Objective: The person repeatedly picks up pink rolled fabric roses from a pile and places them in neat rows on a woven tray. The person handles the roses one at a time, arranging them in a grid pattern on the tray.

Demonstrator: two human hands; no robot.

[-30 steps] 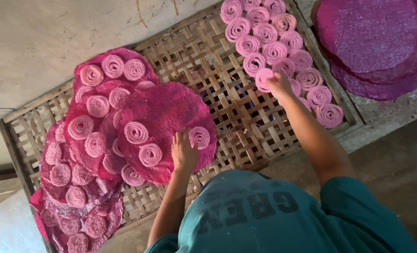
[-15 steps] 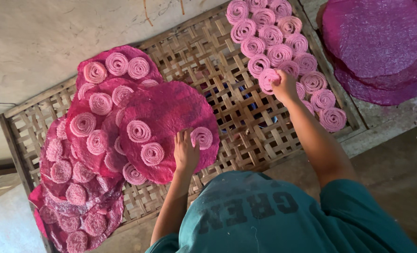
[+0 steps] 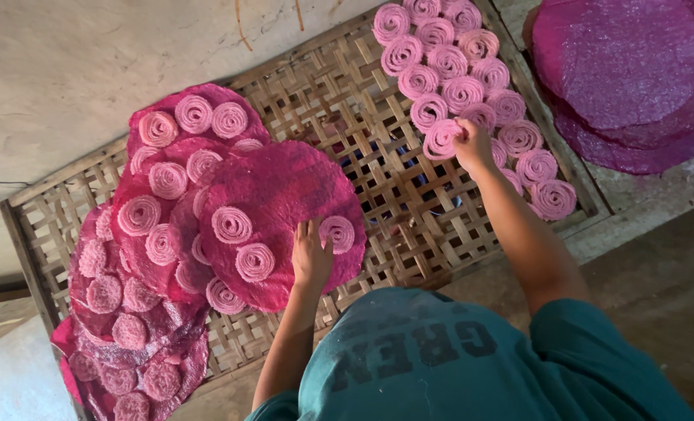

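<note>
Two hands busy | right hand (image 3: 472, 144) pinching pink coil (image 3: 443, 139) off woven tray (image 3: 409, 210) | left hand (image 3: 310, 256) flat, released, on magenta disc (image 3: 285, 199) | next likely: carry coil to disc.

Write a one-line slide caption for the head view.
Left hand rests on a pink disc; right hand grasps a pink spiral coil.

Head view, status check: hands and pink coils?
Left hand flat on top magenta disc. Right hand pinching a pink coil in the cluster on the woven tray. Nothing in the way.
</note>
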